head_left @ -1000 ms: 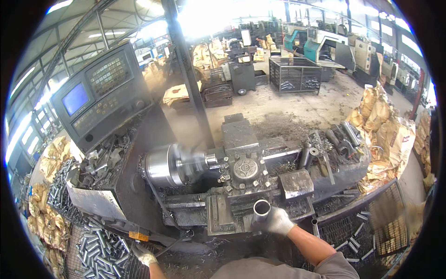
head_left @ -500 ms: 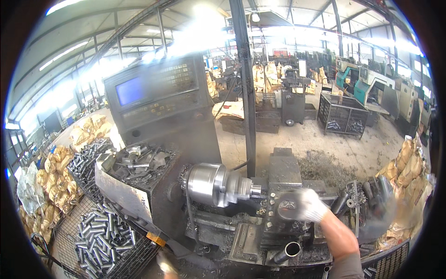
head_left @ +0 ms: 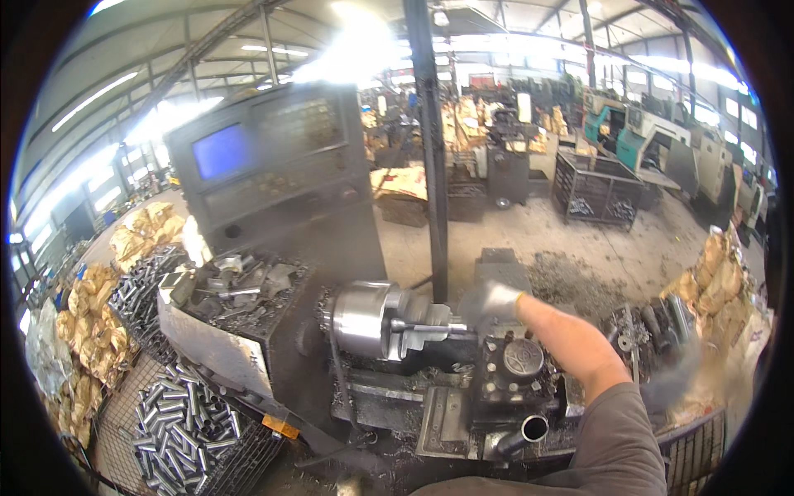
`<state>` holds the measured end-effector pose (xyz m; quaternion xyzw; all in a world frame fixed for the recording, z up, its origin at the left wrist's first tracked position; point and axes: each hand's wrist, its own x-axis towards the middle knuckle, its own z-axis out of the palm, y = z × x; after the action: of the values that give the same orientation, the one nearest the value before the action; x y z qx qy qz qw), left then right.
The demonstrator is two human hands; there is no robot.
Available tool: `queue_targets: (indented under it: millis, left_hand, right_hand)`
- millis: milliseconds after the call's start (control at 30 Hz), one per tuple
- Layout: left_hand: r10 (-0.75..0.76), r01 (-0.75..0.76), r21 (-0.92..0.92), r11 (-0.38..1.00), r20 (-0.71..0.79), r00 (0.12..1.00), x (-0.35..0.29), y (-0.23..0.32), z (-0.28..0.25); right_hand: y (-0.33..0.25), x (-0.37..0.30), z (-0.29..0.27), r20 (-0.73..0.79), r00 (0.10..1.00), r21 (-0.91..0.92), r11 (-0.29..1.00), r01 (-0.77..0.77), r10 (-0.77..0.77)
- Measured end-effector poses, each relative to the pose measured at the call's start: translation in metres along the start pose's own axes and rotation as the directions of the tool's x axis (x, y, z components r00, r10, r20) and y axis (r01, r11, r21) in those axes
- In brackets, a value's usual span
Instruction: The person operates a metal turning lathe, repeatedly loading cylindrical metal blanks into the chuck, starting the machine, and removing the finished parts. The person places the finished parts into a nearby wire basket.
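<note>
- The right hand (head_left: 490, 302), in a pale work glove, reaches across the lathe (head_left: 430, 388) to the front of the chuck (head_left: 364, 318), where a short metal part (head_left: 422, 326) sticks out of the jaws.
- The glove's fingers curl at the outer end of that part, but whether they clench it or only touch it I cannot tell; the glove hides the contact.
- The part sits level at the middle of the lathe, between the chuck on its left and the tool block (head_left: 519, 368) on its right.
- It looks like stiff steel, heavy for its bulk, likely oily and slick, with edges that may be sharp; the bare outer end clear of the jaws looks like the place to take hold.
- The left hand is out of view.
- A short steel tube (head_left: 529, 430) lies at the lathe's front edge, open end up, just beside the grey sleeve (head_left: 616, 446).
- Behind the chuck stands a control cabinet with a blue screen (head_left: 219, 151); a tray of scrap metal (head_left: 240, 285) rests on the lathe's left end.
- A wire basket of short tubes (head_left: 186, 426) stands at the lower left on the floor.
- The right edge of the picture is blurred, and things near the tan sacks (head_left: 711, 277) are hard to make out.
</note>
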<state>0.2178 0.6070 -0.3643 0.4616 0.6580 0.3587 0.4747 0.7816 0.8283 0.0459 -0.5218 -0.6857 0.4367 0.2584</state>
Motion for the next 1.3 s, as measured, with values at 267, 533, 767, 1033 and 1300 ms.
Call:
queue_targets:
  millis: [267, 533, 767, 1033, 1300]
  left_hand:
    - [0.169, -0.325, 0.279, 0.904, 0.465, 0.869, -0.032, 0.251, 0.086]
    - [0.898, -0.897, 0.3, 0.326, 0.198, 0.392, 0.045, 0.371, 0.157]
    - [0.92, -0.895, 0.265, 0.359, 0.063, 0.388, 0.125, 0.508, 0.135]
    - [0.876, -0.866, 0.366, 0.342, 0.208, 0.434, 0.149, 0.509, 0.138]
    - [0.942, -0.745, 0.667, -0.003, 0.251, 0.221, 0.165, 0.507, 0.141]
  right_hand:
    - [0.045, -0.034, -0.053, -0.271, 0.962, -0.416, 0.898, -0.147, 0.031]
    - [0.008, -0.006, -0.028, 0.053, 0.998, -0.828, 0.56, 0.032, 0.021]
    - [0.055, 0.056, 0.036, 0.021, 0.965, -0.813, 0.566, -0.136, 0.262]
    - [0.052, 0.073, 0.006, 0.335, 0.853, -0.555, 0.815, -0.165, 0.401]
    - [0.098, 0.001, -0.038, 0.15, 0.965, -0.698, 0.715, -0.05, 0.215]
